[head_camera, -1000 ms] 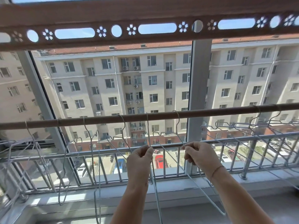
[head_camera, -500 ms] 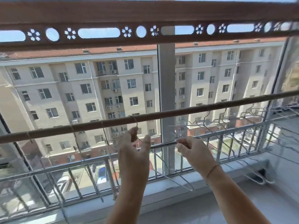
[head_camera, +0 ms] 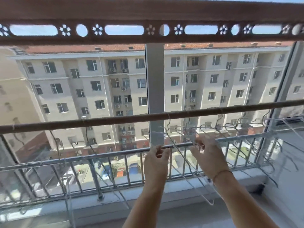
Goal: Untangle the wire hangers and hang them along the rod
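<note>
- Wire, thin and grey, makes up every hanger on view; we have the head view only, and motion blur softens the fine strands.
- Rod (head_camera: pixel 131 118): a brown bar running nearly level across the window, rising slightly toward the right. We judge it the hanging line for the task.
- Hanger (head_camera: pixel 176 146) in hand: its hook is over the rod just right of the window post (head_camera: pixel 154 96), and its long axis drops down and to the right to a lower corner near the sill (head_camera: pixel 181 191). We judge it hangs skewed because both hands draw it clear of its neighbours.
- Left hand (head_camera: pixel 156 163): raised below the rod, thumb and fingers closed in a pinch on a strand of that hanger, apparently to steady it.
- Right hand (head_camera: pixel 209 155): fingers curled and pinched on wire at the near edge of the bunch; which strand exactly we cannot tell.
- Bunch (head_camera: pixel 230 127): many hangers crowded on the rod to the right, hooks overlapping, bodies fanning toward the right. We judge these not yet separated.
- Left hangers (head_camera: pixel 88 142): several hang singly and apart along the rod's left stretch, bodies falling in front of the railing (head_camera: pixel 49 163). We judge these already placed.
</note>
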`<state>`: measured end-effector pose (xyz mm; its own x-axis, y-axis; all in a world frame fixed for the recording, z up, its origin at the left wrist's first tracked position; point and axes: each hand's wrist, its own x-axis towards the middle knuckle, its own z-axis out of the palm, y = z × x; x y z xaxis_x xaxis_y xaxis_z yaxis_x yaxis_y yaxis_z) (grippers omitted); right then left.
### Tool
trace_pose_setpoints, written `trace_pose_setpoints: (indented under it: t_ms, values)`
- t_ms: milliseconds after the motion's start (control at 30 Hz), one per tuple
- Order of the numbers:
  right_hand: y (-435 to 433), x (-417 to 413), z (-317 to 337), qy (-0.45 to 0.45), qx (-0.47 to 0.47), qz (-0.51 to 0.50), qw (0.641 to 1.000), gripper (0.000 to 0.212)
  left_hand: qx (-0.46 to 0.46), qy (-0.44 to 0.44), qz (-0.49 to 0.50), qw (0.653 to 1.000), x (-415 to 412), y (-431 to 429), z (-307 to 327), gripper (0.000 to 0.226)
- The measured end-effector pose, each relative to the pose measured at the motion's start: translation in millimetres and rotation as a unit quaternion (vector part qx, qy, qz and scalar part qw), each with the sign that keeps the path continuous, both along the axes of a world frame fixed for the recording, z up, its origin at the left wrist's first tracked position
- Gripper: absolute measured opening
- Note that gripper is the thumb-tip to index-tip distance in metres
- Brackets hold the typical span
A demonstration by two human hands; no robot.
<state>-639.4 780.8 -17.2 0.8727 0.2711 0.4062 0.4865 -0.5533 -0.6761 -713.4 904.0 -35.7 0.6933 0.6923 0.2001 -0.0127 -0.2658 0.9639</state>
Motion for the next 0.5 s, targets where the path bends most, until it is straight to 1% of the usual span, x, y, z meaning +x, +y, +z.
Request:
trace_pose_setpoints:
  t_ms: [33, 133, 200, 267, 400, 433, 500]
  values:
    - [-2, 5, -2, 0.007, -0.006, -0.001, 1.000, 0.025, -0.029, 0.003, -0.006, 1.000, 7, -2, -3, 0.022]
    - [-5, 16, -9, 0.034, 0.006, 0.003, 0.999, 0.025, -0.131, 0.014, -0.030, 0.991, 24, -9, -4, 0.016]
    - [-5, 21, -11, 0.056, 0.020, 0.007, 0.998, 0.020, -0.172, 0.023, -0.033, 0.984, 33, -13, -5, 0.014]
    - [-5, 25, -12, 0.087, 0.041, 0.015, 0.995, 0.016, -0.191, 0.022, -0.036, 0.981, 41, -16, -4, 0.013]
    - [-2, 32, -12, 0.122, 0.076, 0.040, 0.989, 0.008, -0.215, -0.012, -0.051, 0.975, 44, -21, 3, 0.009]
    - [-2, 33, -11, 0.128, 0.088, 0.047, 0.987, 0.008, -0.218, -0.020, -0.052, 0.974, 43, -21, 5, 0.009]
    - [-1, 32, -10, 0.133, 0.100, 0.062, 0.984, 0.016, -0.220, -0.036, -0.048, 0.974, 40, -18, 5, 0.013]
